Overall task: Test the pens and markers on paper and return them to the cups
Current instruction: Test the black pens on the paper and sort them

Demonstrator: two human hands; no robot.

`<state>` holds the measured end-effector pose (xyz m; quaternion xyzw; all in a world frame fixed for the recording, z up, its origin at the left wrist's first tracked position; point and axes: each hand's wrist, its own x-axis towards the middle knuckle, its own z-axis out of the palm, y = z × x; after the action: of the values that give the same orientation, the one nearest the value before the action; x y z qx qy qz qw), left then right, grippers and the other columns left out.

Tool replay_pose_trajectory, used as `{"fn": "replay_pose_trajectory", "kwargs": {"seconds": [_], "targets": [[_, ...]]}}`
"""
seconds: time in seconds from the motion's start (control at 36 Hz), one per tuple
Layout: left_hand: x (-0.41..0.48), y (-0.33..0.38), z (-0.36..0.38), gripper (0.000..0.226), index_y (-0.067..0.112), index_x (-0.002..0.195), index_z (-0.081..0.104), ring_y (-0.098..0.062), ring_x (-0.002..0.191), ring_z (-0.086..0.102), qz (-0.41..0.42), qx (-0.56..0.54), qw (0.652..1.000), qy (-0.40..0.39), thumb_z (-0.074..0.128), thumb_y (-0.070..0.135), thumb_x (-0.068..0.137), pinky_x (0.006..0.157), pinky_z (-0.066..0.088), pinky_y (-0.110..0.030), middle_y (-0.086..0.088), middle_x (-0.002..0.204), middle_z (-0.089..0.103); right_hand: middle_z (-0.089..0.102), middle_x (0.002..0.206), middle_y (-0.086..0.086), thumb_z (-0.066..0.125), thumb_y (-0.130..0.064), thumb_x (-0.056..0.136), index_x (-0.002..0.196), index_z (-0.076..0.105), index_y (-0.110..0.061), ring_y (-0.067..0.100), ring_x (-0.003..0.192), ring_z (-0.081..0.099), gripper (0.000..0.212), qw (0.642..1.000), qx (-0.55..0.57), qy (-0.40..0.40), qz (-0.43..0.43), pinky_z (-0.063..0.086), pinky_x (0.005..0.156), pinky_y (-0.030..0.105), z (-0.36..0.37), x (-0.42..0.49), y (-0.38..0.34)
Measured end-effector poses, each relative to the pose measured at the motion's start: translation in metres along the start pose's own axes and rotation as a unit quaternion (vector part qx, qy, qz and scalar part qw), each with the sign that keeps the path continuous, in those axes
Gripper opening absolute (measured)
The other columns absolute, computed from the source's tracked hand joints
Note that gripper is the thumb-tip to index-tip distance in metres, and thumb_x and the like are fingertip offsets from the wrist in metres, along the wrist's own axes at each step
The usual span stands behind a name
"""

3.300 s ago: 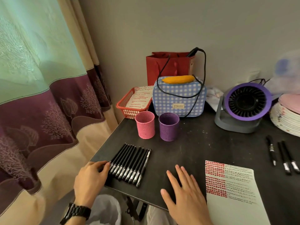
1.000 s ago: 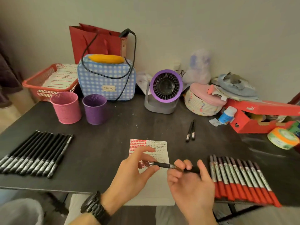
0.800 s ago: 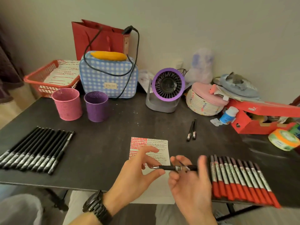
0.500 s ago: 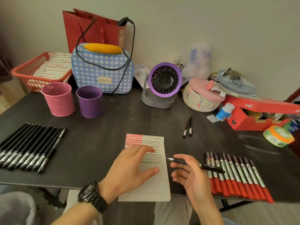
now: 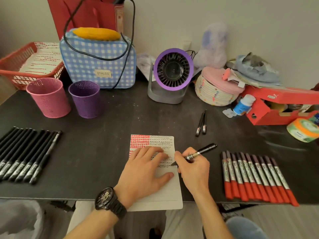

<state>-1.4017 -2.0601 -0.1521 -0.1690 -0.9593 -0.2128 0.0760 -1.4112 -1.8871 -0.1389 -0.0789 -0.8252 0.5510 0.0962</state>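
A white paper (image 5: 170, 192) with red and black test marks lies at the table's front edge. My left hand (image 5: 146, 171) rests flat on it, fingers spread. My right hand (image 5: 193, 168) grips a black pen (image 5: 202, 151) in a writing hold, its tip touching the paper's right side. A row of several black pens (image 5: 25, 154) lies at the left. Several red-capped markers (image 5: 253, 175) lie in a row at the right. A pink cup (image 5: 48, 97) and a purple cup (image 5: 85, 99) stand empty at the back left. Two black pens (image 5: 201, 123) lie apart behind the paper.
Along the wall stand a red basket (image 5: 10, 66), a blue checked bag (image 5: 98, 61), a purple fan (image 5: 172, 73), a woven box with a pink lid (image 5: 215, 90), a red shoebox (image 5: 276, 104) and a tape roll (image 5: 302, 129).
My left hand let go of the pen's tip end and came down flat on the paper. My right hand turned the pen into a writing grip and lowered its tip to the paper.
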Motion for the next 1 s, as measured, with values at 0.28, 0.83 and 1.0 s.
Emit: {"fn": "replay_pose_trajectory", "kwargs": {"seconds": [0.28,0.83,1.0], "targets": [[0.0016,-0.0003,-0.0026,0.056,0.037,0.123,0.064,-0.01,0.126,0.048,-0.002,-0.017,1.0,0.006,0.047,0.074,0.085,0.11,0.035,-0.035,0.017,0.133,0.055,0.061,0.046,0.001,0.072,-0.016,0.088,0.057,0.057,-0.017,0.003,0.042,0.056,0.035,0.999,-0.034,-0.009,-0.032,0.039,0.048,0.01,0.002,0.0022,0.0034],[-0.0001,0.0013,-0.0055,0.056,0.037,0.125,0.063,-0.009,0.127,0.047,-0.006,-0.022,1.0,0.002,0.046,0.073,0.086,0.111,0.031,-0.032,0.018,0.134,0.053,0.061,0.048,0.002,0.07,-0.015,0.088,0.058,0.054,-0.016,0.003,0.042,0.053,0.034,0.998,-0.057,-0.007,-0.037,0.04,0.048,0.011,0.0035,0.001,0.0025],[-0.0001,0.0009,-0.006,0.057,0.038,0.126,0.063,-0.008,0.128,0.046,-0.006,-0.021,1.0,-0.001,0.045,0.074,0.086,0.111,0.031,-0.032,0.019,0.135,0.053,0.061,0.049,0.002,0.07,-0.016,0.089,0.059,0.054,-0.015,0.005,0.043,0.055,0.033,0.997,-0.063,-0.004,-0.041,0.04,0.048,0.011,0.0032,0.0004,0.0019]]}}
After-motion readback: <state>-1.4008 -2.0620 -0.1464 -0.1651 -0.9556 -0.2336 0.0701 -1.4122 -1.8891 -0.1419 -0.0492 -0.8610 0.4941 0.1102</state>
